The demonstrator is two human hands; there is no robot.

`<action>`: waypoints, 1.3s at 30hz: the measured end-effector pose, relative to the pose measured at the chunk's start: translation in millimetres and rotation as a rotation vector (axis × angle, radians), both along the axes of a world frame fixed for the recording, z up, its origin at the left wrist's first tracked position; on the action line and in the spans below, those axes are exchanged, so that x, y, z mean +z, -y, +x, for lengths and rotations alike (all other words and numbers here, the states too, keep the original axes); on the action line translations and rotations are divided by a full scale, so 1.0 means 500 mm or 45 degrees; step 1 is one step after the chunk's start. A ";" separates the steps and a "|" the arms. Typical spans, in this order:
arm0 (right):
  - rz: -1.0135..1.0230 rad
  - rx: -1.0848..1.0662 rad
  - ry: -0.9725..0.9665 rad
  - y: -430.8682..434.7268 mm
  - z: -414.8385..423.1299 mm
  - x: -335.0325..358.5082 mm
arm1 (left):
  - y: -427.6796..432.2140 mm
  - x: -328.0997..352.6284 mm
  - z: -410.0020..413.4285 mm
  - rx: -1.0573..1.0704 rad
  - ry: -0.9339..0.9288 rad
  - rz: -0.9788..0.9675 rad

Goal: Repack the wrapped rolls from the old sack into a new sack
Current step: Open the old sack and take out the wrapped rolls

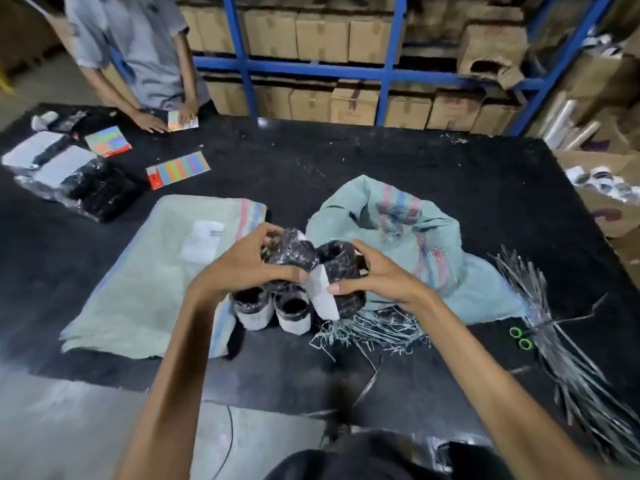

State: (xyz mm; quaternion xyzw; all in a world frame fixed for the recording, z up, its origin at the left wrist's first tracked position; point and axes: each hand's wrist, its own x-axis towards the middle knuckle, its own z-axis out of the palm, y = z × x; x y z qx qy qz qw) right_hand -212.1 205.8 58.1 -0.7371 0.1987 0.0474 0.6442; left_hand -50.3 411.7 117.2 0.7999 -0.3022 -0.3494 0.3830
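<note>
Table (398, 157) | left hand (242, 268), right hand (381, 276) grip wrapped rolls (294, 254) | old sack (398, 216) behind

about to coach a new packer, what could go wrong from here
The left hand grips one wrapped roll and the right hand another in mid-air; either could slip onto the two standing rolls below. The flat sack lies unopened, so loading may stall. Loose strands nearby could snag.

Glossy plastic-wrapped rolls (294, 252); coarse woven sacks (391, 216); matt black tabletop (346, 157).
</note>
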 end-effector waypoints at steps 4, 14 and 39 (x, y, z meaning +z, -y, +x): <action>-0.192 0.197 -0.214 -0.149 -0.042 -0.112 | -0.157 -0.099 -0.061 -0.053 -0.041 0.313; -0.639 -0.106 -0.290 -0.328 -0.071 -0.346 | -0.259 -0.411 -0.115 0.214 0.420 0.568; -0.758 -0.678 0.070 -0.105 -0.091 -0.192 | -0.105 -0.274 -0.071 -0.054 0.486 0.833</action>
